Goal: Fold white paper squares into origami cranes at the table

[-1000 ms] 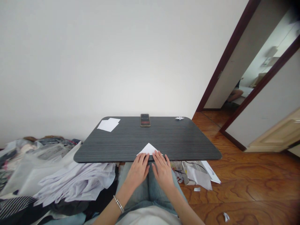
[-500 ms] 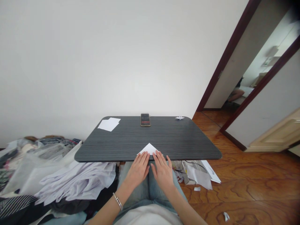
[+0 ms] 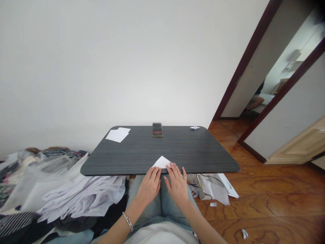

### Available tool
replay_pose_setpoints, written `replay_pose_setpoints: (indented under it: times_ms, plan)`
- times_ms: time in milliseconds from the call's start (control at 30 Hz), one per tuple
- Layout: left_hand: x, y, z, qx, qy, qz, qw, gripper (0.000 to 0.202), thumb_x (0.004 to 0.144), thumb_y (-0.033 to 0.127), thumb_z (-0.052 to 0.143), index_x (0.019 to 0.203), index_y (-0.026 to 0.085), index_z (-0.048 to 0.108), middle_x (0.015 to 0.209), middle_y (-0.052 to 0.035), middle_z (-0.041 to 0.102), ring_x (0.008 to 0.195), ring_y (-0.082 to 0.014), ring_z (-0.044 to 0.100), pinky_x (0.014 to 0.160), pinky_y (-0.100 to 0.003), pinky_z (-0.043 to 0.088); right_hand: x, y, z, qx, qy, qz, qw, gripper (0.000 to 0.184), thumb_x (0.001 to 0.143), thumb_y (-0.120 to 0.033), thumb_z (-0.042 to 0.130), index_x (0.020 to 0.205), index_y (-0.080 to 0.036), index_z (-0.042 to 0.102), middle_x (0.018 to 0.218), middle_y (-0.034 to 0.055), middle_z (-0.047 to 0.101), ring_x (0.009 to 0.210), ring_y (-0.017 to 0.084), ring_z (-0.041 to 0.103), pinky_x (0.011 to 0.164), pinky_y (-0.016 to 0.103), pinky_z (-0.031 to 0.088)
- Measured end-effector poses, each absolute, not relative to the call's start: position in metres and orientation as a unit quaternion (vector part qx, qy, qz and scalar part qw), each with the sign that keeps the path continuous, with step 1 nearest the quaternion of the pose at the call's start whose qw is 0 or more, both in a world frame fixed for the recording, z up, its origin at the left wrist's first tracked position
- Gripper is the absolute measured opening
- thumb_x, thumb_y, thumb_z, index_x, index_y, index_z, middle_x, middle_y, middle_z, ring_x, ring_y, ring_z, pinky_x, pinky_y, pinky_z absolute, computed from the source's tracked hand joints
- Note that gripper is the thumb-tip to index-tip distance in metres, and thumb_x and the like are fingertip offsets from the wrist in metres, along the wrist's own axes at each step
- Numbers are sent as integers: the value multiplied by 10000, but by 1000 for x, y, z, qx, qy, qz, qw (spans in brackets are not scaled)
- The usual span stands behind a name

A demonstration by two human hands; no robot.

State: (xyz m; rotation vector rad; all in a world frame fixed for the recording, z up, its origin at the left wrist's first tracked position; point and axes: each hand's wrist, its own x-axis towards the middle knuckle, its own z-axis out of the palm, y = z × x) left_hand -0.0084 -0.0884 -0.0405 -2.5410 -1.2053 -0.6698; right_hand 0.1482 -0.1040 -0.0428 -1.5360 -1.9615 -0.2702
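A white folded paper (image 3: 161,162) lies at the near edge of the dark table (image 3: 137,152), its point facing away from me. My left hand (image 3: 149,183) rests flat at the table edge, fingertips touching the paper's lower left side. On the other side, my right hand (image 3: 176,183) lies with its fingers stretched over the paper's lower right corner. Neither hand is closed. The paper's near edge is partly hidden under my fingers.
White paper sheets (image 3: 118,134) lie at the table's far left. A phone (image 3: 157,129) leans at the back middle, and a small folded paper piece (image 3: 194,127) sits far right. Piled clothes (image 3: 83,193) are left of the table; paper scraps (image 3: 244,234) lie on the floor.
My left fingertips have drawn back slightly towards me, off part of the paper's left corner. The right hand has shifted a little to the right along the paper's edge.
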Motion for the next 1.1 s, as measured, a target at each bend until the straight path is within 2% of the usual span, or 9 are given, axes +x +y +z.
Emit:
replay_pose_setpoints:
  times_ms: [233, 533, 733, 1000, 1100]
  plan:
    - [4, -99, -43, -865, -427, -212, 153, 419, 858, 154, 371, 1261, 52, 421, 1267, -149, 507, 1192, -242, 430, 983, -387, 382, 150, -102, -47, -583, -746, -97, 307, 357, 903, -285, 395, 1224, -175, 507, 1301, 105, 508, 1249, 260, 383, 1050, 492, 162]
    - [8, -97, -43, -863, -436, -207, 148, 403, 864, 190, 381, 1253, 106, 441, 1281, -121, 503, 1215, -242, 407, 1032, -428, 306, 152, -102, -48, -581, -750, -93, 303, 365, 895, -267, 397, 1235, -176, 493, 1313, 101, 496, 1256, 256, 375, 1052, 490, 166]
    - [8, -98, -39, -860, -449, -197, 143, 404, 862, 186, 388, 1260, 145, 439, 1281, -110, 501, 1207, -246, 415, 1032, -448, 303, 152, -102, -47, -583, -748, -90, 304, 356, 895, -271, 400, 1221, -176, 507, 1312, 97, 499, 1256, 258, 376, 1052, 490, 166]
    - [7, -98, -41, -854, -452, -198, 166, 423, 841, 149, 402, 1256, 72, 426, 1250, -154, 506, 1184, -264, 430, 1002, -435, 355, 150, -106, -43, -592, -737, -94, 311, 371, 906, -298, 391, 1243, -177, 490, 1300, 99, 512, 1231, 256, 406, 1053, 511, 123]
    - [7, -97, -42, -849, -457, -205, 169, 420, 841, 142, 392, 1252, 65, 424, 1233, -163, 514, 1182, -257, 434, 988, -426, 375, 148, -107, -40, -596, -738, -96, 301, 370, 907, -300, 390, 1256, -222, 484, 1334, 78, 479, 1236, 272, 396, 1040, 540, 123]
